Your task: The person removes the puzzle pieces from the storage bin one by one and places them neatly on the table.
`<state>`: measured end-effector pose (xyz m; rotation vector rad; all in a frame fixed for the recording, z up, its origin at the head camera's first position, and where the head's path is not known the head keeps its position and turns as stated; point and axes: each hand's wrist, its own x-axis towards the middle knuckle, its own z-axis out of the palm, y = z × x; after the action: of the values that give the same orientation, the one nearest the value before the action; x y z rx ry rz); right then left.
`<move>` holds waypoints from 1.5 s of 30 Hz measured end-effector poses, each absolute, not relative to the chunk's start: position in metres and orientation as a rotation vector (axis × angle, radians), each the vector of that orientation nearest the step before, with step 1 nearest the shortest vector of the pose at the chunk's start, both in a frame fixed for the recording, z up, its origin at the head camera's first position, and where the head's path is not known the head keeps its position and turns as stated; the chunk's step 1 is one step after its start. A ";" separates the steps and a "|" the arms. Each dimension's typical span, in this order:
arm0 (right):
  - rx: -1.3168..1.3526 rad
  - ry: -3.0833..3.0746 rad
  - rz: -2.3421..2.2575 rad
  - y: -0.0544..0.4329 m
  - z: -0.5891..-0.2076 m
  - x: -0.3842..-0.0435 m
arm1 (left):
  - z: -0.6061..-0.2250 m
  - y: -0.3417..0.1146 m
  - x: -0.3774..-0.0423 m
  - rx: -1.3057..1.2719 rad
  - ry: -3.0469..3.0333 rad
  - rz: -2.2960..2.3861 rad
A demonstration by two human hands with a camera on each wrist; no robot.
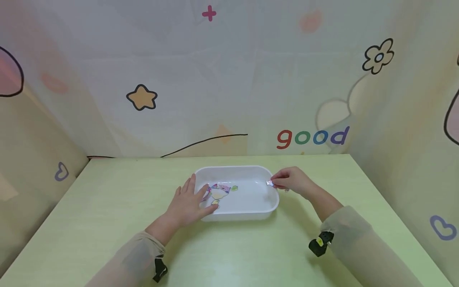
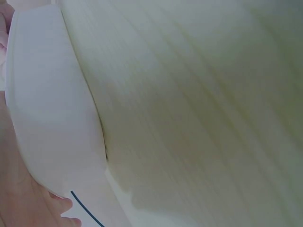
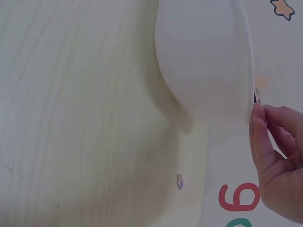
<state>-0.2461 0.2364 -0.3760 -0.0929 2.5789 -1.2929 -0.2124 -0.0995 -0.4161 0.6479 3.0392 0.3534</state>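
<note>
A white plastic tub (image 1: 244,216) with rounded corners stands on the table, and its outer wall (image 3: 208,61) fills much of the right wrist view. My left hand (image 1: 184,203) rests across the tub's left rim, fingers spread and fairly straight. Beside it inside the tub lie colourful flat cut-outs (image 1: 220,191), partly hidden by the hand. Between thumb and fingertips, my right hand (image 1: 295,181) pinches a small silvery flat piece (image 1: 269,183) at the right rim. What is printed on that piece is too small to tell.
One more small flat piece (image 3: 180,182) lies on the pale wood-grain table (image 1: 229,251), right of the tub. Printed cloth walls (image 1: 229,87) with a star, a flower and the word "good" border the table at the back and sides.
</note>
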 end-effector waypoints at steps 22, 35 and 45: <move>-0.042 2.531 -1.383 0.267 -0.387 -0.245 | -0.416 -0.102 -0.211 0.638 3.049 0.343; 0.038 2.548 -1.413 0.303 -0.399 -0.247 | -0.418 -0.099 -0.215 0.656 3.046 0.337; 0.084 2.545 -1.387 0.313 -0.411 -0.250 | -0.419 -0.100 -0.215 0.660 3.045 0.341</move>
<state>-0.2497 0.3130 -0.4113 0.0836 2.5446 -1.3866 -0.2147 -0.1002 -0.4194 0.6598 3.0449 0.3408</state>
